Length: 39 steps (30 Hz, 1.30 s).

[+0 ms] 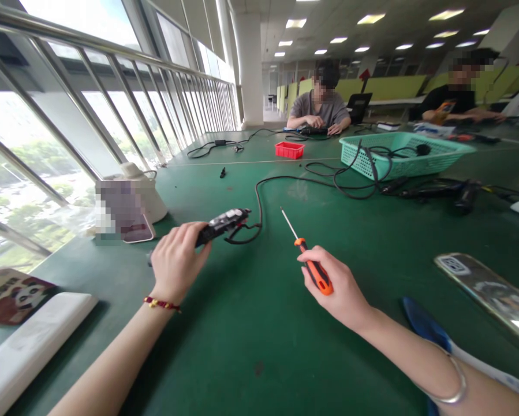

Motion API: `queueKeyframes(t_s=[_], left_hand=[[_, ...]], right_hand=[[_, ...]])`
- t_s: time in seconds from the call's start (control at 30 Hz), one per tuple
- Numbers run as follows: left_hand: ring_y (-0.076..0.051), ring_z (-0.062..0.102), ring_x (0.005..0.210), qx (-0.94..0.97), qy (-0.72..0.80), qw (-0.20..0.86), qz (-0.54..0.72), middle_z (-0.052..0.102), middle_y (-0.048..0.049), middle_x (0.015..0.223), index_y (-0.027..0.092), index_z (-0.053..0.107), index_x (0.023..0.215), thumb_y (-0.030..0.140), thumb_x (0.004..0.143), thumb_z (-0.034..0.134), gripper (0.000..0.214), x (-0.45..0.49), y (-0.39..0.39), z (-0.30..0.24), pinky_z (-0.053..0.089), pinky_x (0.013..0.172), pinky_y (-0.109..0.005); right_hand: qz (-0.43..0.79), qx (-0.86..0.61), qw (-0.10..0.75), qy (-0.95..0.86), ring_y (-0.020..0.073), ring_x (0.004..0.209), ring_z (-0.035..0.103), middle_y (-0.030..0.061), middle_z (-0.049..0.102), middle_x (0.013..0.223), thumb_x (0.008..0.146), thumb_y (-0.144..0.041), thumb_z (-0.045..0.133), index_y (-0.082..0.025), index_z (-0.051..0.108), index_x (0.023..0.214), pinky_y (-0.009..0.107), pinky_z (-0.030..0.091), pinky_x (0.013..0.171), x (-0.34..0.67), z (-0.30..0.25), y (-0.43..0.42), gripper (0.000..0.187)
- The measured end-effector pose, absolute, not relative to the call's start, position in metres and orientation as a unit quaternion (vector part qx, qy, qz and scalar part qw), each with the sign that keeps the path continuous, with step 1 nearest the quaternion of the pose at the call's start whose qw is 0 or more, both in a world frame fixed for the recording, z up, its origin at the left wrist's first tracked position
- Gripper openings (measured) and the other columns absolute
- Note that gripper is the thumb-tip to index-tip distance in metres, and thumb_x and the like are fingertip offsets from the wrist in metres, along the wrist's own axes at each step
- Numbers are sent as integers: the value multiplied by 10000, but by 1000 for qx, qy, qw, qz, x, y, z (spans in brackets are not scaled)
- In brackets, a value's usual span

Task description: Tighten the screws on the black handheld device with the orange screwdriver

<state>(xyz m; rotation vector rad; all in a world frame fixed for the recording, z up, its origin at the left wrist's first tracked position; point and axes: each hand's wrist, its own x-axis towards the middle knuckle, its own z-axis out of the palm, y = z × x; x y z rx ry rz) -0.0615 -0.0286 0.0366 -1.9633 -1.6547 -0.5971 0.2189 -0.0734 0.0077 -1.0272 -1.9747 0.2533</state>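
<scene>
My left hand (176,257) is closed around a dark, elongated device (218,225) with a black cord (259,202) leading from its far end. Much of the device is hidden under my fingers, and I cannot make out its kind. Between the fingers of my right hand (335,283) is a screwdriver (313,267) with an orange and black handle. Its thin metal shaft points up and to the left, apart from the device. The green tabletop (242,341) lies beneath both hands.
A red tray (290,151) and a turquoise basket (415,171) with cords stand farther back. A propped phone (135,222) leans by a white container (153,196) on the left. Another phone (488,289) lies right. Across the table sits a person (320,107); a metal railing (124,75) runs left.
</scene>
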Motion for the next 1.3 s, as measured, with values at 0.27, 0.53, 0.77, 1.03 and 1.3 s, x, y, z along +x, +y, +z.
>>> queueKeyframes(t_s=[0.27, 0.53, 0.77, 1.03, 1.3], left_hand=[[-202, 582, 952, -880, -392, 171, -205, 655, -69, 1042, 206, 554, 1191, 371, 903, 444, 350, 3, -28, 13, 377, 917, -363], [-198, 504, 1142, -816, -532, 68, -214, 572, -61, 1236, 199, 541, 1183, 332, 926, 292, 382, -43, -2, 22, 324, 1028, -385], [-242, 513, 1095, -717, -676, 86, -149, 537, -91, 1246, 168, 551, 1193, 291, 837, 347, 428, -110, 24, 11, 409, 944, -366], [-263, 544, 1003, -732, -668, 110, -71, 601, -132, 1095, 146, 657, 1021, 173, 848, 302, 396, -92, 12, 19, 492, 733, -337], [-208, 563, 859, -830, -547, 103, -41, 594, -102, 934, 161, 622, 886, 30, 818, 375, 288, -7, -40, 19, 496, 605, -273]], right_hand=[[59, -443, 462, -766, 199, 1032, 545, 62, 595, 1078, 837, -141, 482, -241, 462, 1098, 373, 429, 918, 229, 8, -53, 281], [124, -500, 358, -779, 219, 1011, 574, 70, 590, 1122, 751, -161, 538, -224, 463, 1095, 387, 460, 877, 228, -5, -38, 358], [39, -521, 329, -787, 221, 909, 593, 65, 608, 1040, 719, -143, 549, -209, 474, 1055, 354, 477, 765, 225, 0, -41, 350], [2, -578, 291, -762, 208, 760, 594, 47, 609, 1014, 710, -203, 603, -213, 486, 1015, 331, 472, 677, 225, 3, -42, 327], [-3, -622, 345, -703, 235, 784, 601, 66, 600, 1017, 712, -241, 577, -220, 494, 1004, 331, 449, 614, 240, -7, -28, 305]])
